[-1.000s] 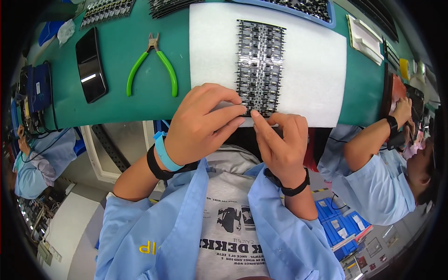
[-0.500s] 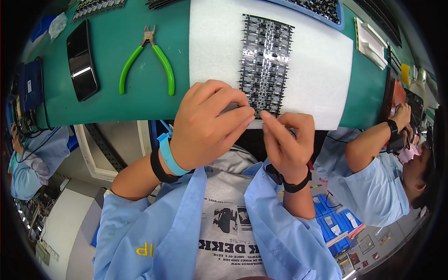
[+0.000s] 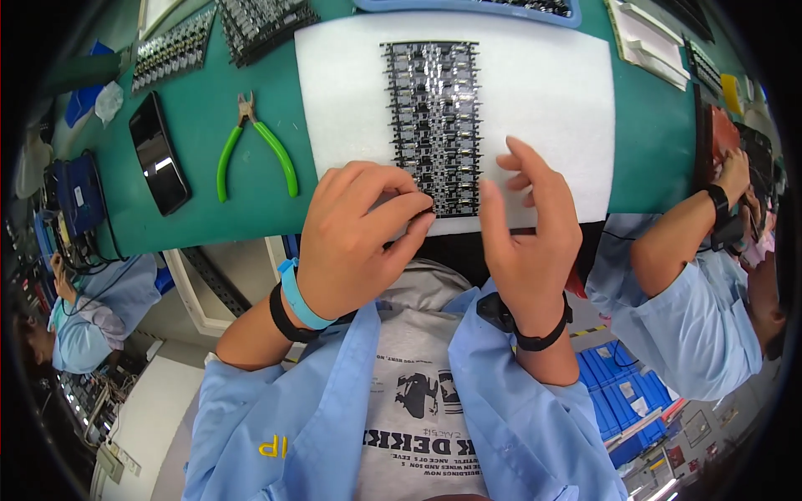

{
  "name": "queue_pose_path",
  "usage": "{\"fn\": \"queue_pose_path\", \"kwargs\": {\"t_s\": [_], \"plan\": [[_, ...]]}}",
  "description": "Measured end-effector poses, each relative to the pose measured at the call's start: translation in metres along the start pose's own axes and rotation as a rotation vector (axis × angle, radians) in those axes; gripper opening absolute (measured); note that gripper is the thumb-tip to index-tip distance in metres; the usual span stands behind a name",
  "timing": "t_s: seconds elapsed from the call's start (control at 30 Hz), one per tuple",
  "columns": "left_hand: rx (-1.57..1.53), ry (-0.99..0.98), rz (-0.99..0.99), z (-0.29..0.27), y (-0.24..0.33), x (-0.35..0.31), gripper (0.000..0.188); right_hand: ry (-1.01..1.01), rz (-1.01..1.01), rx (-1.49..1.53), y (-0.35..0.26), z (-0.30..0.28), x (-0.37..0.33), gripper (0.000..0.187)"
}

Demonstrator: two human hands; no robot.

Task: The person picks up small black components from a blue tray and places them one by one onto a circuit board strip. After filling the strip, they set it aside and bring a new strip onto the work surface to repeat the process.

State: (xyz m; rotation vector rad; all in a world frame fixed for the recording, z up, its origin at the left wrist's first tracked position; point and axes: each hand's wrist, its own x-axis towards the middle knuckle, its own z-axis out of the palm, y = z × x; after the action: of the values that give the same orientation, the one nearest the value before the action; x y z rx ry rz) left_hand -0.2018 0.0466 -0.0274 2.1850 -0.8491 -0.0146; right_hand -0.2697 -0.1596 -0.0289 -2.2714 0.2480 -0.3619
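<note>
The left hand is nearly closing its fingertips at the board's near left corner; whether its grip is holding the edge or a small part, I cannot tell. The right hand is hovering just right of the board, its grip spread wide and holding nothing. The board is lying on the mat, its rows running from near edge to far; which are finished and which are waiting is not showing. The mat is resting on the desk. Left of the board, cutters are lying open, a phone farther left. Beyond the board, a tray is standing.
</note>
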Motion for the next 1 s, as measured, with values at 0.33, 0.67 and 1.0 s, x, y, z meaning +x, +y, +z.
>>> {"fn": "queue_pose_path", "kwargs": {"t_s": [0.33, 0.67, 1.0], "plan": [[-0.069, 0.253, -0.085, -0.050, -0.039, -0.036, 0.021, 0.063, -0.009, -0.497, -0.042, 0.036, 0.014, 0.093], [-0.080, 0.363, 0.000, -0.062, -0.075, -0.076, 0.020, 0.052, 0.081, -0.607, -0.051, 0.053, 0.018, 0.097], [-0.168, 0.313, -0.032, -0.106, -0.069, -0.046, 0.022, 0.042, 0.056, -0.517, -0.047, 0.034, 0.030, 0.098]]}}
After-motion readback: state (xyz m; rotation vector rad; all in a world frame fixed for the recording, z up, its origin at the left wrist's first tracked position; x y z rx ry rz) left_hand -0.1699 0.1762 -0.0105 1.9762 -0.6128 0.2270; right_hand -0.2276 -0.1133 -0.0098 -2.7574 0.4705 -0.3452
